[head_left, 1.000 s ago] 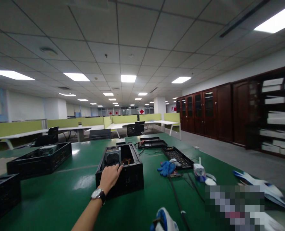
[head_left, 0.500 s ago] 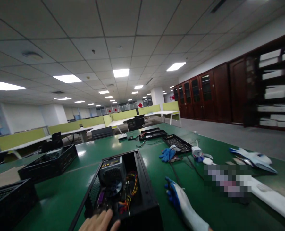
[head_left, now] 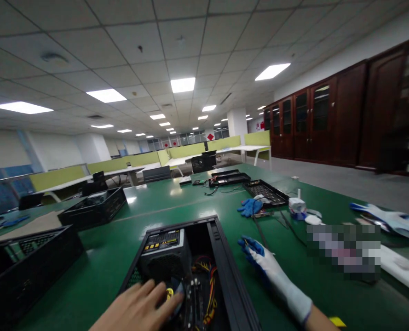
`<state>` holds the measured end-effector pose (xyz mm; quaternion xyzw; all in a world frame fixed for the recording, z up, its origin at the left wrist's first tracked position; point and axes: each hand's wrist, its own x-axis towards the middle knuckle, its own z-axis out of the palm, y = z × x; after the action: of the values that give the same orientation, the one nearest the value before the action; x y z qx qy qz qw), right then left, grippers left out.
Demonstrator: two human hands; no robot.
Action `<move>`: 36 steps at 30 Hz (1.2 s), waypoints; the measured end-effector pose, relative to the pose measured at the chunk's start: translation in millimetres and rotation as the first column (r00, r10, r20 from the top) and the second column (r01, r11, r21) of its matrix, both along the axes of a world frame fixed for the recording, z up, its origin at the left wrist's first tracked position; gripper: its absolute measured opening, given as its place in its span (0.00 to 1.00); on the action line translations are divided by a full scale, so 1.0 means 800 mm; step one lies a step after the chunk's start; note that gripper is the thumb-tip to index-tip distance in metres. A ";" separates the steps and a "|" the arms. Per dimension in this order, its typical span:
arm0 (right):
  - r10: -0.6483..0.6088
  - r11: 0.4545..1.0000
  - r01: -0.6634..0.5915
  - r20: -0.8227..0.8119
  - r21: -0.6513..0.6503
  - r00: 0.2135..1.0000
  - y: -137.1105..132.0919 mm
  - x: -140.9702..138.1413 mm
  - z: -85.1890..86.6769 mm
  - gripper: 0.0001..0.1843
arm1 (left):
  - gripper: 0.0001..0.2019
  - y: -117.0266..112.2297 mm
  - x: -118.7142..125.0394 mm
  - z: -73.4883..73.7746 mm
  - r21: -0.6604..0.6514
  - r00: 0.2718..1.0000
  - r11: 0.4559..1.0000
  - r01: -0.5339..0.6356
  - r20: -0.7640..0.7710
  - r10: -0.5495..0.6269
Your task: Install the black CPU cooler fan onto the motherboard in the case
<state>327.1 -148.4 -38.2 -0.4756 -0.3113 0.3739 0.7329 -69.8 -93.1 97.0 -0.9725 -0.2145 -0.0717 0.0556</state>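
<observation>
An open black computer case [head_left: 225, 271] lies on the green table [head_left: 169, 207] right in front of me, with a power supply [head_left: 164, 253] and coloured wires [head_left: 209, 294] inside. My bare left hand [head_left: 138, 305] reaches into the case from below, fingers spread flat over the parts next to the power supply, holding nothing. My right hand [head_left: 266, 264], in a white glove with blue fingertips, rests stretched out flat on the table just right of the case, empty.
Black plastic crates [head_left: 94, 211] [head_left: 21, 266] stand at the left. Farther back lie black trays [head_left: 266, 191], a blue glove [head_left: 249, 207], cables [head_left: 287, 225] and a small white carton [head_left: 296, 207]. White and blue items [head_left: 390, 220] lie at the right. Dark wooden cabinets [head_left: 328, 119] line the right wall.
The case has come from arm's length to right below me. My left hand moved from its near edge to inside it. My gloved right hand came forward and lies flat on the table.
</observation>
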 end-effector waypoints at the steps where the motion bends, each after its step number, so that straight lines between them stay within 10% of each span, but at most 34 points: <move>1: -0.008 1.000 0.008 0.022 0.002 1.000 0.000 0.001 0.003 0.41 | 0.46 0.004 0.013 0.009 0.006 0.993 0.999 0.036 -0.109 -0.035; 4: -0.050 0.999 0.049 0.088 0.013 0.995 -0.004 0.005 0.013 0.41 | 0.56 0.019 0.051 0.022 0.055 0.920 0.981 0.188 -0.358 -0.156; 12: -0.256 0.946 0.302 0.302 -0.118 0.918 -0.047 0.016 0.040 0.42 | 0.23 0.039 0.079 -0.001 0.133 0.881 0.938 0.320 -0.406 -0.243; 19: -0.156 0.982 0.189 0.516 -0.011 0.843 -0.073 -0.058 0.170 0.39 | 0.49 0.001 0.016 0.081 0.060 0.996 0.995 0.085 0.013 -0.086; 22: 0.073 0.994 0.020 0.811 -0.104 0.580 -0.052 -0.131 0.222 0.27 | 0.44 -0.009 -0.038 0.108 -0.034 0.929 0.999 -0.020 0.369 0.031; 25: 0.400 0.895 -0.227 0.916 -0.383 0.030 -0.009 -0.208 0.234 0.18 | 0.40 -0.005 -0.088 0.121 0.012 0.857 0.999 -0.040 0.515 0.028; 27: 0.506 0.825 -0.133 0.823 -0.549 -0.258 0.023 -0.250 0.219 0.17 | 0.39 0.002 -0.112 0.131 0.050 0.849 0.997 -0.066 0.528 0.030; 36: 0.615 0.708 0.118 0.525 -0.696 -0.588 0.091 -0.299 0.131 0.21 | 0.38 0.015 -0.141 0.139 -0.064 0.667 0.996 0.056 0.745 0.010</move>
<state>88.2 -75.3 66.5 -0.5645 -0.8017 0.0492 -0.1903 -182.4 -81.2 208.0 -0.8626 -0.2091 -0.4541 -0.0771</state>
